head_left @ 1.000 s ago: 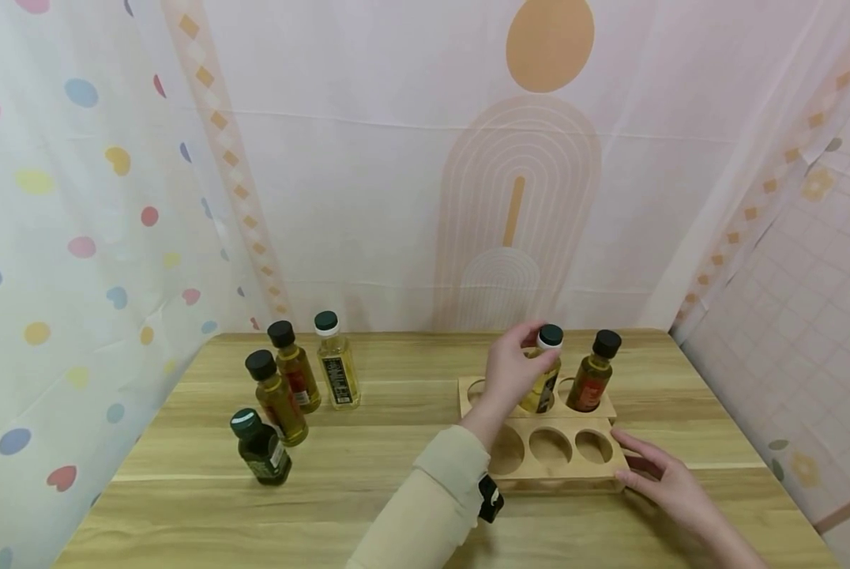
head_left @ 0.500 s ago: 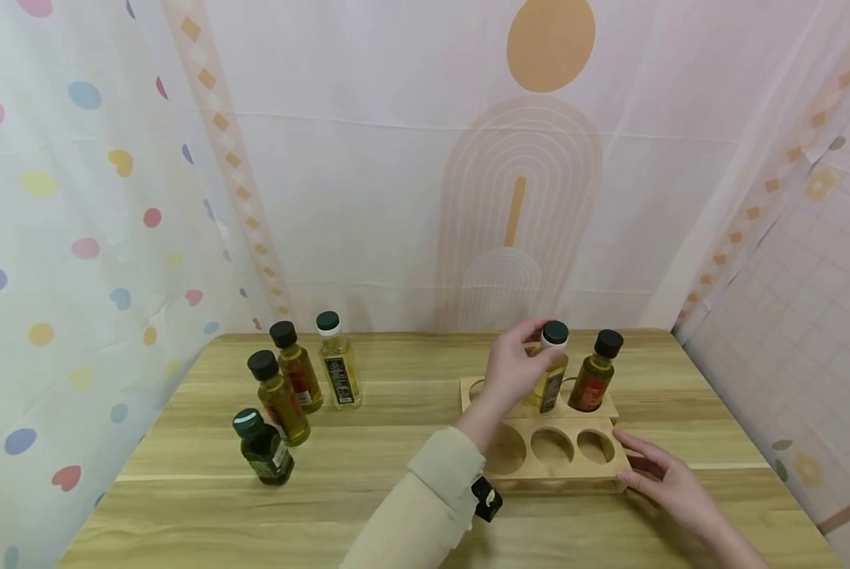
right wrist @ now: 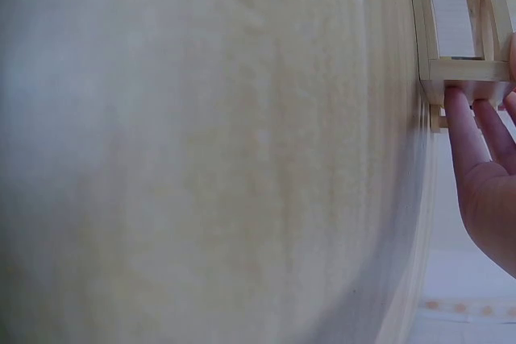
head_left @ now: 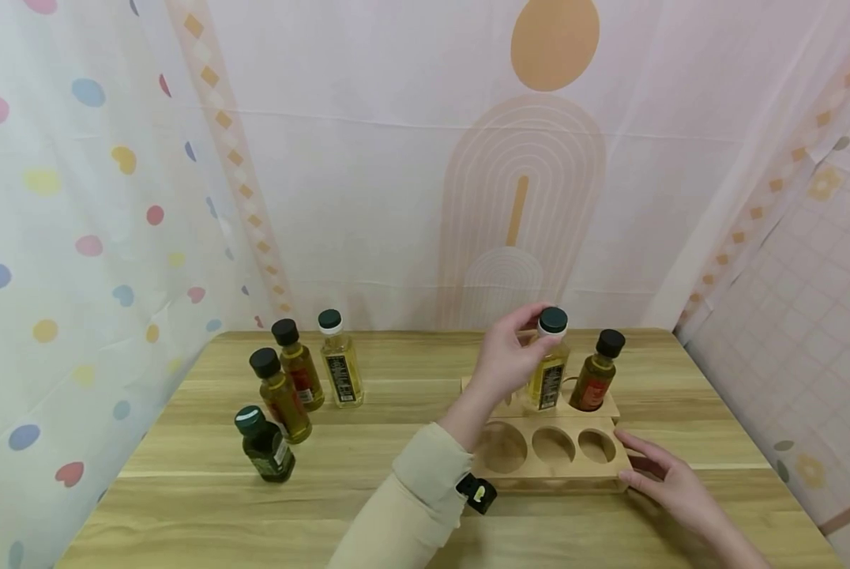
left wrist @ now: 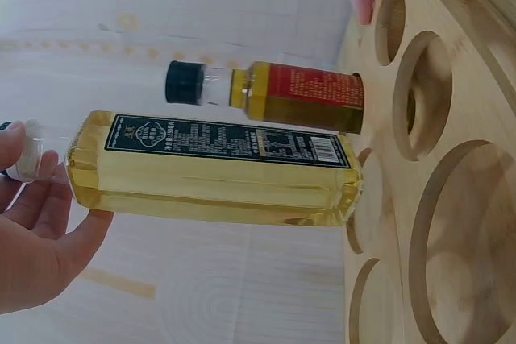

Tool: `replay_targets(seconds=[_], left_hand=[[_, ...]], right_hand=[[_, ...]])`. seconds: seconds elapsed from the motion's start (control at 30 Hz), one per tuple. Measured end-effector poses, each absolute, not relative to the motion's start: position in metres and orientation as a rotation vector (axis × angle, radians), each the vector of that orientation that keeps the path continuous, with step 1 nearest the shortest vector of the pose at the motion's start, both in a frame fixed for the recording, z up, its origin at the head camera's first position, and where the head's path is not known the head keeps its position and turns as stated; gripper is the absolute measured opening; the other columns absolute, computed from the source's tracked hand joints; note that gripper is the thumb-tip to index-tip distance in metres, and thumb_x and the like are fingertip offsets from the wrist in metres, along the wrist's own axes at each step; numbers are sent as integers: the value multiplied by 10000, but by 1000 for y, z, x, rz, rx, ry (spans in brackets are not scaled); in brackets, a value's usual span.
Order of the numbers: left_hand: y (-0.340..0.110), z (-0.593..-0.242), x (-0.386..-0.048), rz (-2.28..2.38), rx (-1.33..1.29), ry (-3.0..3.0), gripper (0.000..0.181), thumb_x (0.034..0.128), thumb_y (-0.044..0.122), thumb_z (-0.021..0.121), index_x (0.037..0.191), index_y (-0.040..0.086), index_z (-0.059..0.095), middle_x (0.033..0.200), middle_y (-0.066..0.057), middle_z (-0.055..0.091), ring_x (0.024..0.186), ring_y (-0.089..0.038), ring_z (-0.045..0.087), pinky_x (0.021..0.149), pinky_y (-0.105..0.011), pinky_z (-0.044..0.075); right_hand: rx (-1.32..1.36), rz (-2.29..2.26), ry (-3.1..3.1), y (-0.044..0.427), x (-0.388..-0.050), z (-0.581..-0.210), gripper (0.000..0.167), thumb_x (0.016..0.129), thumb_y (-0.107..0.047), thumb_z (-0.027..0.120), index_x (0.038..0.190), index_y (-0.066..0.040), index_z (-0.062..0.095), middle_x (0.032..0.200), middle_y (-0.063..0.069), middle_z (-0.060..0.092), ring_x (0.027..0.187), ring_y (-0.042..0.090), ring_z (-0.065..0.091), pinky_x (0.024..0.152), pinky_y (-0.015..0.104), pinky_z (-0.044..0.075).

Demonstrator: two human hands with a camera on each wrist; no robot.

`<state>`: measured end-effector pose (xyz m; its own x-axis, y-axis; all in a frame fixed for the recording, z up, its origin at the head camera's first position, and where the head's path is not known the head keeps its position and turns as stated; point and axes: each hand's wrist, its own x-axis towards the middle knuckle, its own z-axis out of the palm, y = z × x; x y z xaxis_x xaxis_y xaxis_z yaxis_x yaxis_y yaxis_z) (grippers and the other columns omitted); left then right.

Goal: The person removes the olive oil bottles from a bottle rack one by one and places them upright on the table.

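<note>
My left hand [head_left: 506, 359] [left wrist: 40, 231] grips the neck of a clear bottle of yellow oil [head_left: 547, 379] [left wrist: 218, 171], which has a dark green cap. Its base is over the upper tier of a stepped wooden rack [head_left: 539, 474] [left wrist: 383, 102]; in the left wrist view the whole base shows at the rack's surface. A black-capped bottle with a red label [head_left: 592, 383] [left wrist: 302, 94] stands in the upper tier's right hole. My right hand [head_left: 674, 486] [right wrist: 488, 191] rests extended fingers against the rack's right end [right wrist: 468, 70], thumb near the front corner.
At the left of the wooden table [head_left: 368, 506] stand several bottles: a short dark green one [head_left: 267, 454], two black-capped ones [head_left: 283, 407] [head_left: 302, 375] and a yellow-oil one [head_left: 343, 375]. A patterned curtain [head_left: 368, 197] hangs behind. The rack's three lower holes hold no bottles.
The yellow-oil bottle in my left hand has shifted slightly right and then risen, and more of its label shows. My right hand has stayed at the rack's end.
</note>
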<state>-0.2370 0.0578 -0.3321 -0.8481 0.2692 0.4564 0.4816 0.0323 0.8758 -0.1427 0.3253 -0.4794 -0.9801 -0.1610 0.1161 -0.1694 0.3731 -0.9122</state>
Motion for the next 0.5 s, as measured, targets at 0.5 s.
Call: replay_targets(seconds=[0.5], left_hand=[[19,-336,-237,-1930,-772,-2146,365,897,-71,666,1255,-7,629,1171,-154,656,1095,-272,610,941,-323,520]], right_hand=[[284,1714,-2630,325,-143,-478,595,936,-93,682,1454,52,428,1287,-280,443,1040,-46,561,812,224,544]])
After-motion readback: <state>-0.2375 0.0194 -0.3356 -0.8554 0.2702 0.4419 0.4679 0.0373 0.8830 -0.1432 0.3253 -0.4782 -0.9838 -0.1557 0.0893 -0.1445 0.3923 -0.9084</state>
